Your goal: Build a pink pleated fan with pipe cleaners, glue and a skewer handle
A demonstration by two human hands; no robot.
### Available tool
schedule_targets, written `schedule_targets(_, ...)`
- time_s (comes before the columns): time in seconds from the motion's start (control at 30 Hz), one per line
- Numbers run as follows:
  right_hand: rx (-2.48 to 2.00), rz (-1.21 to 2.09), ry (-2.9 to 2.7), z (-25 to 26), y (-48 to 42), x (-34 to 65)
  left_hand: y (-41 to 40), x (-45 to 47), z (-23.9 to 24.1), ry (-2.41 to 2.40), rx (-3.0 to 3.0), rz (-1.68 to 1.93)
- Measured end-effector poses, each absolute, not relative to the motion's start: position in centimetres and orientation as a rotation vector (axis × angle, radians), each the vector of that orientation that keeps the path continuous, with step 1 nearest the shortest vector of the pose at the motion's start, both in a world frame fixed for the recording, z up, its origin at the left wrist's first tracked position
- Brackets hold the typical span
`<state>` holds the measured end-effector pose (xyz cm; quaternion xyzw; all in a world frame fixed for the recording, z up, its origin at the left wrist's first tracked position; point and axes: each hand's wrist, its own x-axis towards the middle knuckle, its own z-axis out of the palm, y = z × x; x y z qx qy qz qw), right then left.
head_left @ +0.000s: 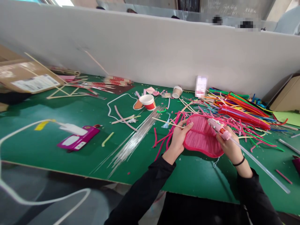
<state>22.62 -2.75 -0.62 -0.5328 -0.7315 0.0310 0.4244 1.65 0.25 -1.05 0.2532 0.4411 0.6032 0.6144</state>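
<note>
My left hand (176,140) is closed on the left edge of a pink, curved panel (202,137) with a darker pink rim, its surface in fine strands like pipe cleaners. A thin wooden stick (165,121) runs out leftward from the fingers; whether they grip it is unclear. My right hand (232,150) is wrapped round a pink glue gun (217,127) over the panel's right part. From its rear a long translucent glue stick (262,165) slants down to the right. A pale blue tassel (166,122) lies left of the panel, and a light cord (216,162) hangs below it.
Pink pipe cleaners (161,139) and colourful bundles (246,115) spread over the green table (89,165). Left are clear rods (138,134), a red-white paper cup (148,102) and a purple case (81,140). A cardboard box (25,75) stands far left; a white partition (140,47) runs behind.
</note>
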Motion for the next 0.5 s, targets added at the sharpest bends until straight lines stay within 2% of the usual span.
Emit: schedule_targets(0.5, -1.330, 0.109, -1.860, -0.39, -2.90, 23.19, 0.25, 1.56, -1.23, 1.004, 0.614, 1.392)
